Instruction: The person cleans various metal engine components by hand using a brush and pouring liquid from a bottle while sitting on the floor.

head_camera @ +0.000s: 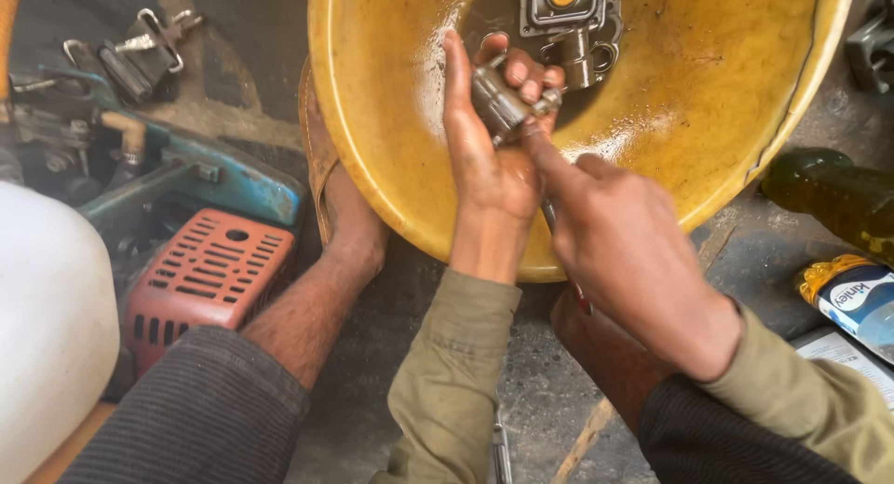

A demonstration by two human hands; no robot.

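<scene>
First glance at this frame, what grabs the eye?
The big yellow basin fills the top centre, with a grey metal engine part lying wet inside it. Over its near rim, the left hand grips a small metal cylinder while the right hand presses a thin tool against it, forefinger extended. At lower left sits a red vented engine cover beside a white tank.

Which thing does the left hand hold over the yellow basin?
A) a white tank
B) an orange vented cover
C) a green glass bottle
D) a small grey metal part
D: the left hand grips a small grey metal part above the yellow basin, while the right hand works a thin tool against it.
</scene>
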